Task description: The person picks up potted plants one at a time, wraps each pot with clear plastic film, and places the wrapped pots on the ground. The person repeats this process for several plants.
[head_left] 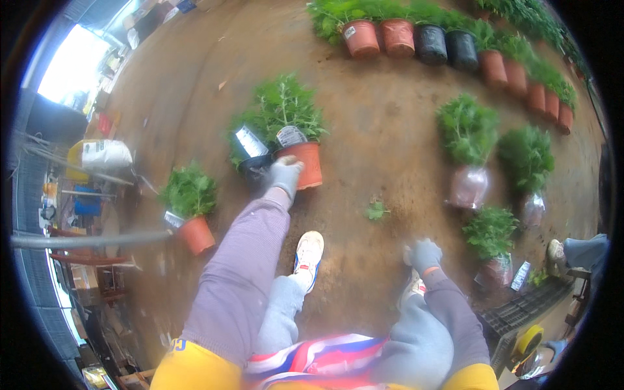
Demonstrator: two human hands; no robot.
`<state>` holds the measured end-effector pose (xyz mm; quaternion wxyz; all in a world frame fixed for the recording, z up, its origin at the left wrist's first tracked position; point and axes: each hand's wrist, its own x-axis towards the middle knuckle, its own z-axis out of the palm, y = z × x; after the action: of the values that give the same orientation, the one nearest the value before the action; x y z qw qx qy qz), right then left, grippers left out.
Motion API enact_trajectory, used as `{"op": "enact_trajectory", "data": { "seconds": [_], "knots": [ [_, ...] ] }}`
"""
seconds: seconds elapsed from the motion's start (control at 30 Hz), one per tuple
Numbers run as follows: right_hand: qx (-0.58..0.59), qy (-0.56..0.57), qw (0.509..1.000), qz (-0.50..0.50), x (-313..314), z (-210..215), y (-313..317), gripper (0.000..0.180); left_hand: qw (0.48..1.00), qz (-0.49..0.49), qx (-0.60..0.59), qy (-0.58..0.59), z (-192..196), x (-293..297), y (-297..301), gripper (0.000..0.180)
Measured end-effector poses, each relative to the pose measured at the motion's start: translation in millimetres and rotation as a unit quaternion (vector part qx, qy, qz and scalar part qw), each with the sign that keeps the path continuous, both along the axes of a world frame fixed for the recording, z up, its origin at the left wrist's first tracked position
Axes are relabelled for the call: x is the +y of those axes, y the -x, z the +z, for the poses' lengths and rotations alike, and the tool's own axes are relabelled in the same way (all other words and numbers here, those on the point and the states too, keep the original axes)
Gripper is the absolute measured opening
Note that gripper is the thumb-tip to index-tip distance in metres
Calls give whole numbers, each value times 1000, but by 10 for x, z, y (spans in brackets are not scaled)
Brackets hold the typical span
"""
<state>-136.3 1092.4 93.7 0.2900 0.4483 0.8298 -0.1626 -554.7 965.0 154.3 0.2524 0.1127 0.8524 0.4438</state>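
Observation:
My left hand (286, 174), in a grey glove, is closed at the near left side of an orange plastic plant pot (307, 164). Leafy green growth (286, 104) rises from it, with a white label (290, 136) at the rim. Pressed close on its left is a black pot (256, 168) with a tilted label (251, 141); my hand partly covers the gap between them. Low above the ground by my right shoe, my gloved right hand (425, 255) is blurred, its thumb apart from loosely bent fingers, and nothing shows in it.
Another potted plant (196, 234) leans at the left beside a grey pole (91, 241). Plants in clear wrap (469, 186) stand on the right. Orange and black pots (430, 45) line the back. A black crate (526, 312) and another person's leg (585, 252) are at lower right.

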Motion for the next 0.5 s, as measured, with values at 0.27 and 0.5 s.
{"op": "enact_trajectory", "data": {
  "seconds": [0.27, 0.5],
  "knots": [
    [70, -4, 996, 51, 59, -3, -142, 48, 978, 1, -47, -203, 87, 248, 523, 28],
    [163, -52, 985, 7, 167, -15, -200, 51, 972, -173, -156, -31, -211, -267, -520, 23]
  ]
}}
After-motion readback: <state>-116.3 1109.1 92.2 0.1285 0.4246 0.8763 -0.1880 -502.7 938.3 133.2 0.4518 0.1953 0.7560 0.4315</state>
